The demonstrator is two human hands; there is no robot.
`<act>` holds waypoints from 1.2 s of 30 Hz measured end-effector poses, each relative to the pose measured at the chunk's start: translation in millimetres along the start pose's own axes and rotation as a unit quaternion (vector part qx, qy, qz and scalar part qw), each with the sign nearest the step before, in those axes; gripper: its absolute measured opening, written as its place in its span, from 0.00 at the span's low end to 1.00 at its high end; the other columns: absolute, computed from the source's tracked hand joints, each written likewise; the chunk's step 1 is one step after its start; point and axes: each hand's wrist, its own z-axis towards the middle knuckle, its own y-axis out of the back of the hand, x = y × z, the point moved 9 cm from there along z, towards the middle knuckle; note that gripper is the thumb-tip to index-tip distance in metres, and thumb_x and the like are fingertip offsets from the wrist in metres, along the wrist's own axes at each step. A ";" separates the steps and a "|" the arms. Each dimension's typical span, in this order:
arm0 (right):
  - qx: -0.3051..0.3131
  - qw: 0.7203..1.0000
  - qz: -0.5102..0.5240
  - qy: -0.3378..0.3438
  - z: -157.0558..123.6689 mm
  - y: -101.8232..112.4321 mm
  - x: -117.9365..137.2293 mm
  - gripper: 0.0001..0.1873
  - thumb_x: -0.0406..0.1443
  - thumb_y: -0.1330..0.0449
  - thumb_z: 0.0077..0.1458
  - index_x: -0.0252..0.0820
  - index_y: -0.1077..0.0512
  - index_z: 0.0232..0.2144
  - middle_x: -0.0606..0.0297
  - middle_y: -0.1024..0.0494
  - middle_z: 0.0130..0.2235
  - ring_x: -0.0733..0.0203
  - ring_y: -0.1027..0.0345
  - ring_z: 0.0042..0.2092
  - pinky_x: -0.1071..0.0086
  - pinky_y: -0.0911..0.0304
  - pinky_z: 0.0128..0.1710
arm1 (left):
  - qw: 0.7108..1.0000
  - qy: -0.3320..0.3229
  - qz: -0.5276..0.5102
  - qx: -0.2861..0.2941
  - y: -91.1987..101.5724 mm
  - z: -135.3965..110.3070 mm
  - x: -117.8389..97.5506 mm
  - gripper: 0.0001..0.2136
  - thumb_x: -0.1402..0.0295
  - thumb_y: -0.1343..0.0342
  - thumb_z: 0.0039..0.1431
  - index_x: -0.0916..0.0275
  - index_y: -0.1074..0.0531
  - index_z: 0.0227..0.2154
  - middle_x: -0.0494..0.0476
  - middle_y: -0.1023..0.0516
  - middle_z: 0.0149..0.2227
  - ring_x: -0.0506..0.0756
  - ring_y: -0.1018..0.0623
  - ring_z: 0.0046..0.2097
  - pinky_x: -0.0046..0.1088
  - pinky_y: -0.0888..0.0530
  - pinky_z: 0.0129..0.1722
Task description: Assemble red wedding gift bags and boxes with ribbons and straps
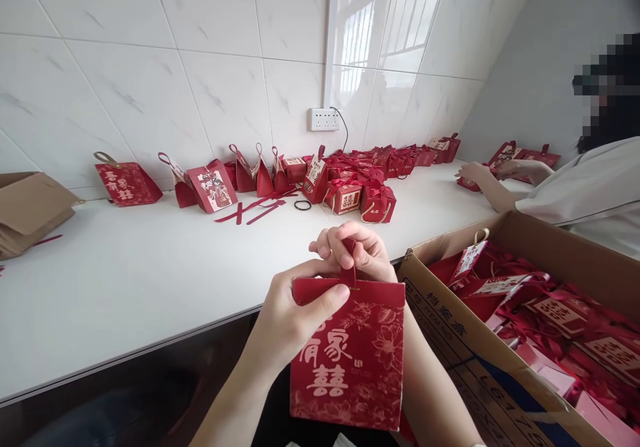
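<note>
Red gift bag (pixel 350 360), top edge clamped by the left hand (pixel 290 320), ribbon tab (pixel 349 270) pinched in the right hand (pixel 350 250), seems unfinished; finished bags (pixel 350 190) line the far counter (pixel 125 280), near-right carton (pixel 450 313) full.

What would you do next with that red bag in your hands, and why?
Probably pull the red strap a little further up. The right hand pinches it above the top fold of the red bag, while the left hand presses its thumb on that fold, so the bag looks nearly closed.
</note>
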 end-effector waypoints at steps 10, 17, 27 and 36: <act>-0.016 0.991 0.130 -0.022 -5.0 -7.6 -6.1 0.07 0.40 0.37 0.52 0.51 0.24 0.36 0.72 0.41 0.19 0.66 0.37 0.32 0.67 0.35 0.46 | 0.995 -0.010 0.093 0.012 5.3 3.3 6.2 0.06 0.66 0.40 0.51 0.64 0.24 0.25 0.51 0.25 0.24 0.48 0.29 0.26 0.21 0.32 0.27; -0.033 0.977 0.204 -0.047 -7.1 -4.3 -17.7 0.12 0.37 0.32 0.44 0.53 0.24 0.35 0.74 0.42 0.19 0.67 0.38 0.32 0.70 0.35 0.44 | 0.991 -0.005 0.134 0.014 3.7 3.5 5.3 0.07 0.66 0.41 0.51 0.65 0.26 0.22 0.49 0.28 0.21 0.48 0.31 0.26 0.21 0.33 0.27; -0.048 0.974 0.216 -0.039 -10.2 -1.6 -19.1 0.10 0.36 0.32 0.43 0.53 0.23 0.32 0.74 0.44 0.18 0.66 0.40 0.31 0.68 0.35 0.41 | 0.992 0.012 0.127 0.015 3.0 0.7 10.4 0.07 0.67 0.40 0.49 0.64 0.27 0.21 0.48 0.29 0.20 0.47 0.32 0.24 0.21 0.34 0.26; -0.070 0.968 0.235 -0.059 -8.9 2.7 -32.1 0.08 0.38 0.31 0.43 0.52 0.24 0.28 0.73 0.45 0.20 0.65 0.40 0.32 0.70 0.35 0.35 | 0.995 0.044 0.084 0.011 4.8 -1.4 20.5 0.11 0.60 0.43 0.52 0.64 0.28 0.23 0.47 0.35 0.19 0.47 0.36 0.23 0.22 0.38 0.25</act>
